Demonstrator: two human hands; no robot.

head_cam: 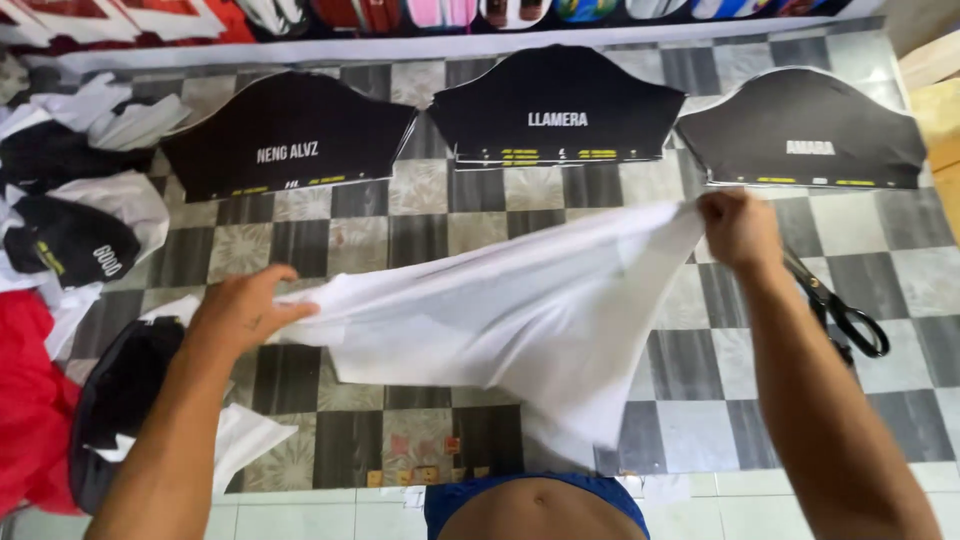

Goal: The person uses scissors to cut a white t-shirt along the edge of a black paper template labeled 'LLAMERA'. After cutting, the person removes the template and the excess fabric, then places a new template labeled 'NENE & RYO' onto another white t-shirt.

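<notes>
Checkered tile floor (700,400) carries everything; grey, black and patterned squares.

White fabric sheet (520,310): largest item, held up off the floor and stretched between both hands, sagging in the middle, lower edge hanging toward the near edge of the floor. Not yet laid down or cut, as far as can be seen.

Three stacks of black cut fabric panels lie in a row along the far edge of the floor: left stack (287,135), middle stack (557,105), right stack (805,130). Each bears light lettering and looks already cut to shape; judged finished pieces.

Red cloth (30,410) and a heap of black and white scraps (70,215) at the left edge.

Scissors (840,310), black-handled, lie on the floor just right of the right forearm, untouched.

Left hand (245,310): clenched on the sheet's left end. Right hand (738,230): pinching the sheet's upper right corner, raised higher.
</notes>
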